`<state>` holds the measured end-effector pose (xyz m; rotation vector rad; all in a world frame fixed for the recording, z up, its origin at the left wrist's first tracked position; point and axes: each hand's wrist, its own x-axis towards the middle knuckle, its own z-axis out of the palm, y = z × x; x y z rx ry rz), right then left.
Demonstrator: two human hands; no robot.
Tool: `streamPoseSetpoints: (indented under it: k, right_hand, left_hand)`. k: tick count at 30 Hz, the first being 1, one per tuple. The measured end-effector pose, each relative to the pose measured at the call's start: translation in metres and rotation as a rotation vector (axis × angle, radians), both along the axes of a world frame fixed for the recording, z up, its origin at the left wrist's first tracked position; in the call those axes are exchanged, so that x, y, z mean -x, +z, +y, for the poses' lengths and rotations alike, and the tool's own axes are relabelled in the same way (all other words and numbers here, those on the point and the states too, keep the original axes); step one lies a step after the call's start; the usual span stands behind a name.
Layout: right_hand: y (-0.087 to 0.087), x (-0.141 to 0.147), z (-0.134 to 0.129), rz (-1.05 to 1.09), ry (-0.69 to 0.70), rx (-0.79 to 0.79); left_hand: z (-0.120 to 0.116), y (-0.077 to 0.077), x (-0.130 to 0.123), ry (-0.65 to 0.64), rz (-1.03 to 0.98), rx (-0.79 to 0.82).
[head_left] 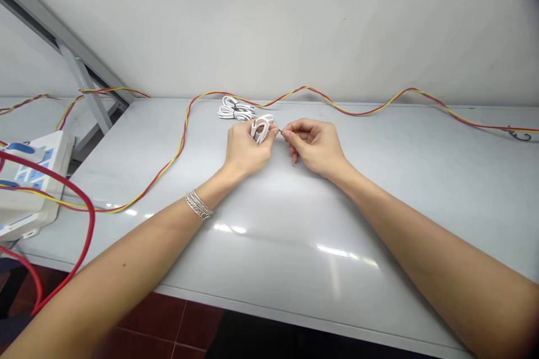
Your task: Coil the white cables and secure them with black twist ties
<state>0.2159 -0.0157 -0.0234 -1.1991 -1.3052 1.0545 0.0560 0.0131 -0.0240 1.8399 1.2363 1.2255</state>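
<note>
My left hand (pixel 248 148) is closed around a coiled white cable (pixel 261 128), its loops showing above the thumb. Between the two hands runs a short thin black tie (pixel 281 132). The fingertips of my right hand (pixel 314 143) pinch its end, the other fingers curled loosely. Whether the tie circles the whole coil is hidden by my left fingers. Just behind my left hand, a second white cable bundle (pixel 234 109) lies on the table, bound at its middle with a black tie.
Twisted red and yellow wires (pixel 183 134) snake along the back of the grey table (pixel 278 269). At the left sits a white and blue device (pixel 37 179), with a thick red cable (pixel 90 219) looping in front. A dark hooked piece (pixel 519 134) lies far right.
</note>
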Motion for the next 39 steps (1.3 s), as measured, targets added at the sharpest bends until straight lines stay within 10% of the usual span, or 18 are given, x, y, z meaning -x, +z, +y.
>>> streamPoseSetpoints:
  k: [15, 39]
  right_hand:
    - [-0.0021, 0.0019, -0.0043, -0.179, -0.069, -0.137]
    - [-0.0050, -0.0002, 0.0033, -0.013, -0.085, -0.047]
  left_hand:
    - [-0.0010, 0.0013, -0.0050, -0.040, -0.198, 0.177]
    - [-0.0059, 0.0005, -0.0061, 0.009, -0.115, 0.026]
